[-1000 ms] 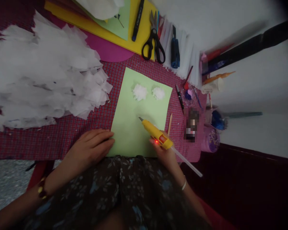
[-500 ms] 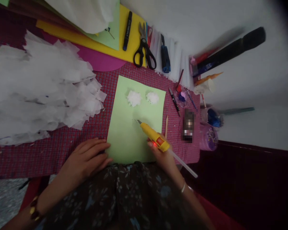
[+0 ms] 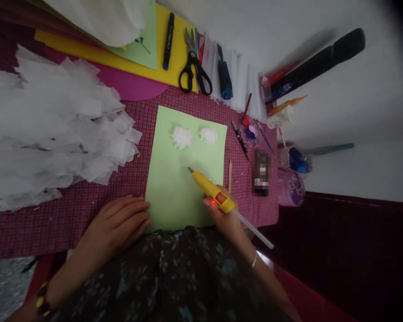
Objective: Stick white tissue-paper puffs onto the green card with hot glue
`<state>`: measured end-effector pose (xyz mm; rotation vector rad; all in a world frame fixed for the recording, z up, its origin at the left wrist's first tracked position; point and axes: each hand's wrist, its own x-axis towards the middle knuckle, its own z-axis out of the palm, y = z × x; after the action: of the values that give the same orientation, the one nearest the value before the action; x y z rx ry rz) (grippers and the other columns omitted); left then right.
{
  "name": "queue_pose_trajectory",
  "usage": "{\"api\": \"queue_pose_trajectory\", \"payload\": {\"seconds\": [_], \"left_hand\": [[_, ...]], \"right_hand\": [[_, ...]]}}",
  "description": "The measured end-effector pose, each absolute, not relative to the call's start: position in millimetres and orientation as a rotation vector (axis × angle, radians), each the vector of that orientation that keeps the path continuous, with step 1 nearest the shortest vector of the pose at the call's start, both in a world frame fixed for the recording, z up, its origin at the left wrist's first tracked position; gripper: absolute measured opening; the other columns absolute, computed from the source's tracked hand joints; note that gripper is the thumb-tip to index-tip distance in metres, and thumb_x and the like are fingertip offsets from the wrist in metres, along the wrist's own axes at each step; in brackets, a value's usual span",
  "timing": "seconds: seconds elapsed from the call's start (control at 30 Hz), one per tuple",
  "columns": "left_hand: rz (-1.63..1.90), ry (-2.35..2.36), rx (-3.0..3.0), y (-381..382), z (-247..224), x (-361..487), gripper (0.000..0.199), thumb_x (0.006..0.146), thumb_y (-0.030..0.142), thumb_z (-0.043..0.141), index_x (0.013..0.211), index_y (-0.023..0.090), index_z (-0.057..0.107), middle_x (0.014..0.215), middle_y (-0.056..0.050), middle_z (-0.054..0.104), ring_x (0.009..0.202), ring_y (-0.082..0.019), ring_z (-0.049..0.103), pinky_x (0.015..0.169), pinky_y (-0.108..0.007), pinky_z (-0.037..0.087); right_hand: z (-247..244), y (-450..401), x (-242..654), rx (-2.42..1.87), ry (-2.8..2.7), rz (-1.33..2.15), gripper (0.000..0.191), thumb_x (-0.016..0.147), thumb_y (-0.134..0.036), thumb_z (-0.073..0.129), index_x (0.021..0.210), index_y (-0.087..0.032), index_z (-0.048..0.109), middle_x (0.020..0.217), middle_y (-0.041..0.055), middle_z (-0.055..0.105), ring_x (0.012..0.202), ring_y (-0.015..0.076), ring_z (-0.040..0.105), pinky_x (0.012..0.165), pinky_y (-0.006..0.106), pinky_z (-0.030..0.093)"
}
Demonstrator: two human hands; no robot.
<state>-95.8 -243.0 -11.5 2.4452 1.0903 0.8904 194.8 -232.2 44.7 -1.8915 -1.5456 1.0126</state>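
My right hand (image 3: 223, 217) is wrapped round a yellow hot glue gun (image 3: 210, 190), its small red light lit and a clear glue stick (image 3: 255, 230) jutting from the back. The nozzle points down at a light green sheet of paper (image 3: 168, 197), at a small pale mark just below the middle. Two fluffy white tufts (image 3: 182, 137) sit side by side on the sheet's upper part. My left hand (image 3: 121, 223) lies flat with fingers stretched out, its fingertips on the left edge of the sheet.
A large heap of white tissue pieces (image 3: 60, 129) covers the left of the checked cloth (image 3: 117, 181). Scissors (image 3: 193, 67), a black marker (image 3: 168, 42) and a blue-handled cutter (image 3: 225, 76) lie at the back. A pencil (image 3: 230, 176) and purple jar (image 3: 292, 188) are on the right.
The whole view has shifted slightly, so things appear a little further left. The glue gun's tip stays near the same spot on the green sheet, and both hands keep their pose.
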Motion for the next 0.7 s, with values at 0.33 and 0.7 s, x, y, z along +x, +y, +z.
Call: {"api": "queue_pose_trajectory", "payload": {"seconds": [0.33,0.7], "left_hand": [[0.911,1.109,2.447,-244.5,-13.9,-98.1,0.005,0.093,0.021,0.064,0.097,0.019,0.067,0.107,-0.005,0.074,0.104,-0.023,0.067,0.094,-0.039,0.053],[0.877,1.128,2.421,-246.3,-13.4,-100.3,0.01,0.093,0.02,0.065,0.103,0.019,0.069,0.108,-0.006,0.075,0.102,-0.024,0.068,0.091,-0.042,0.053]], "right_hand": [[37.8,-233.9,195.3,-1.9,-1.589,1.062,0.017,0.083,-0.033,0.068,0.081,-0.023,0.055,0.075,-0.003,0.058,0.066,0.014,0.055,0.061,0.026,0.042],[44.5,-233.2,193.8,-1.943,-1.493,1.062,0.024,0.08,-0.037,0.067,0.073,-0.024,0.049,0.063,-0.0046,0.051,0.058,0.0136,0.048,0.055,0.026,0.036]]}}
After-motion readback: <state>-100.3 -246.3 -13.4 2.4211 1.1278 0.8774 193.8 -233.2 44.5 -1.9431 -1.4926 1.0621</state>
